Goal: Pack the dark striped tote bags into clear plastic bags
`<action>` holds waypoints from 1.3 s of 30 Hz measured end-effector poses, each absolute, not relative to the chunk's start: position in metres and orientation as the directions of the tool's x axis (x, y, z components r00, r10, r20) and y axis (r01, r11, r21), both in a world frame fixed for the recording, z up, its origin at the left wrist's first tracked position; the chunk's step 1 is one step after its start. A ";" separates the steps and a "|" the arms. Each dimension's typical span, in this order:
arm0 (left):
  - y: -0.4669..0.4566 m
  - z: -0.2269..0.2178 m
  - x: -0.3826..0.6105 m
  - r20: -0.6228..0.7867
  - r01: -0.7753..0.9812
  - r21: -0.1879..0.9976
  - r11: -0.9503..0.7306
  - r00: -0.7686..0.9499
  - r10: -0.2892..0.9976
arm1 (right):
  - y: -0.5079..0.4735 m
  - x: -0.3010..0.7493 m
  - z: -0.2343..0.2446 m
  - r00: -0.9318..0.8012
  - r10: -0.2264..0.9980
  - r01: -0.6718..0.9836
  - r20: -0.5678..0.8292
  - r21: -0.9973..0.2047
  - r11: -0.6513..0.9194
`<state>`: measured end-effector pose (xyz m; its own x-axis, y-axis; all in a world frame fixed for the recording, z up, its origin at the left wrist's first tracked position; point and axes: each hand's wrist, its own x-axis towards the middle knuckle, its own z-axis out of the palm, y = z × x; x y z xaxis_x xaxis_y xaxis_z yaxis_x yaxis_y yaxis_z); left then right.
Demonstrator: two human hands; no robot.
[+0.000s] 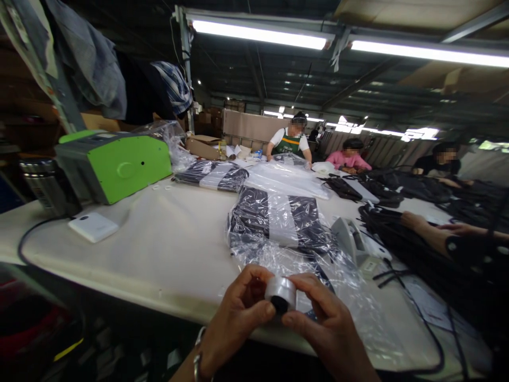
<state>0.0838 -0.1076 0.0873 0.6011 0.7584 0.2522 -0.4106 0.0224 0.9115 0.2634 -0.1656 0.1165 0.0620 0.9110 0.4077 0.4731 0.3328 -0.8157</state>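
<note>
Between the fingertips and thumbs of my left hand (248,302) and my right hand (320,307) is a small roll of whitish, shiny tape (283,289) with a dark hollow centre. Both hands grip it from opposite sides above the table's near edge. Just beyond them lies a dark folded garment or bag (254,209) in a clear plastic bag (286,257), with a pale strip (281,217) across its middle. The loose end of the plastic spreads toward me and to the right, partly behind my right hand.
A green machine (133,164), a steel flask (45,185) and a white box-like device (93,227) stand at left. Right of the bag is a grey-white device (353,244) with cables. A co-worker's hands (429,228) touch dark goods at right; several people work behind.
</note>
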 end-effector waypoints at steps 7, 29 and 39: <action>-0.100 0.107 0.075 0.262 -0.169 0.965 -0.200 0.604 0.753 | -0.168 0.259 0.128 -0.029 0.886 0.630 0.462 -0.680 0.376; -0.130 0.078 0.097 0.219 -0.463 0.885 -0.047 0.326 0.919 | -0.170 0.240 0.118 0.100 0.823 0.631 0.559 -0.675 0.382; -0.117 0.095 0.082 0.243 -0.096 0.970 -0.225 0.488 0.839 | -0.171 0.249 0.112 0.098 0.823 0.645 0.559 -0.666 0.375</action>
<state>0.0818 -0.1169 0.0950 0.4876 0.8386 0.2431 -0.0960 -0.2252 0.9696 0.2486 -0.1710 0.1122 0.0982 0.8231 0.5594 0.6450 0.3755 -0.6656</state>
